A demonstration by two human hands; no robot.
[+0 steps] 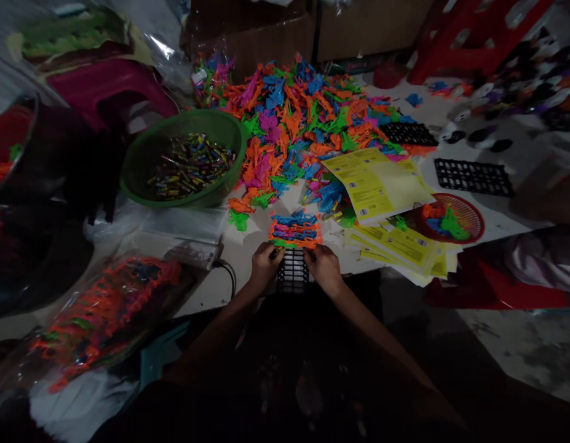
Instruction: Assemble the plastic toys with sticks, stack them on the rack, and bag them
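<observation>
A black grid rack point(294, 272) lies at the table's near edge, in front of my body. Rows of small plastic toy pieces point(296, 229) in blue, pink, orange and green fill its far part; bare grid shows at the near end. My left hand point(265, 266) is closed at the rack's left side, by the nearest row. At the right side, my right hand point(324, 264) is closed in the same way, fingertips at the rack's edge. The fingertips partly hide what they pinch, and the picture is dim.
Beyond the rack rises a big heap of coloured plastic toys point(289, 117). A green basin point(132, 178) of small wrapped sticks stands left. Yellow printed sheets point(381, 184), a red basket point(479, 224) and black racks point(473, 176) lie right. A bagged bundle point(114, 307) sits lower left.
</observation>
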